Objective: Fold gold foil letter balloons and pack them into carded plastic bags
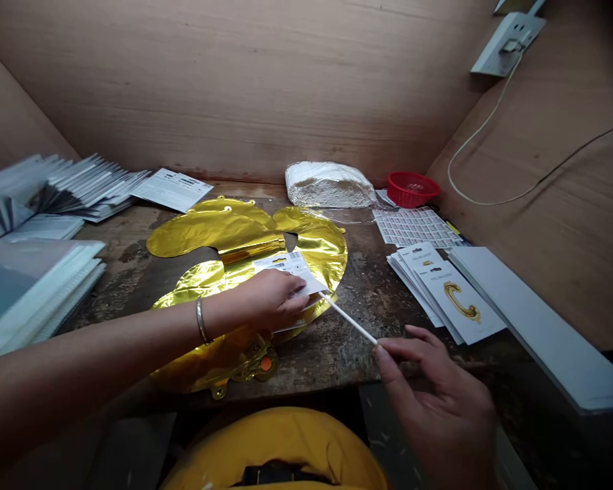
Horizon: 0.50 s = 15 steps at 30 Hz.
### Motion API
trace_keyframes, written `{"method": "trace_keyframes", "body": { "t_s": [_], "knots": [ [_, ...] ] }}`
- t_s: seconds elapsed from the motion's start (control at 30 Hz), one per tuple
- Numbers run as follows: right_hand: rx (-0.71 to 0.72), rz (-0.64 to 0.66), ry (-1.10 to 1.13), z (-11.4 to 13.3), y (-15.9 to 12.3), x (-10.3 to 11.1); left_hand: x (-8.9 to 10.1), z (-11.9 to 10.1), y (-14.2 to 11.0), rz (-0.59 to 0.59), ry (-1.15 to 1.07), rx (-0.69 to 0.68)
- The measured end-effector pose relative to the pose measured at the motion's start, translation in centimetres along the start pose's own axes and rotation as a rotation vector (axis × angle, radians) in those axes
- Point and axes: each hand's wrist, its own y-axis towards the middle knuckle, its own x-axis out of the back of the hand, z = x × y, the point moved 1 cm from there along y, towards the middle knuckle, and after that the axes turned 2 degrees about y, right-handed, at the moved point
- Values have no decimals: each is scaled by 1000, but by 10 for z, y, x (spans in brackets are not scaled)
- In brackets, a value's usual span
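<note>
A flat gold foil balloon [209,228] lies spread across the wooden table in front of me. Over its middle, my left hand [265,299] has its fingers closed on a white printed card [311,272] with a hanging slot. Clear plastic shows under that hand; how it joins the card is hidden. My right hand [439,401] pinches one end of a thin white straw [350,320] between thumb and fingertips. The straw's far end meets the card's lower right corner; whether it goes under or inside, I cannot tell. An orange dot [266,364] marks the balloon's crumpled lower part.
Folded leaflets [86,184] and plastic sleeves [41,292] are stacked on the left. A bag of white straws [329,184], a red basket [413,189] and a sticker sheet [416,228] stand behind. Balloon cards [460,306] and long white strips [536,320] lie right.
</note>
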Motion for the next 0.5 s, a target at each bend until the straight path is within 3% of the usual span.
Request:
{"method": "trace_keyframes", "body": {
  "t_s": [0.3, 0.5],
  "knots": [
    [109, 61, -79, -7, 19, -36, 3, -4, 1, 25, 47, 18],
    [123, 224, -110, -18, 16, -72, -10, -17, 1, 95, 283, -23]
  ]
}}
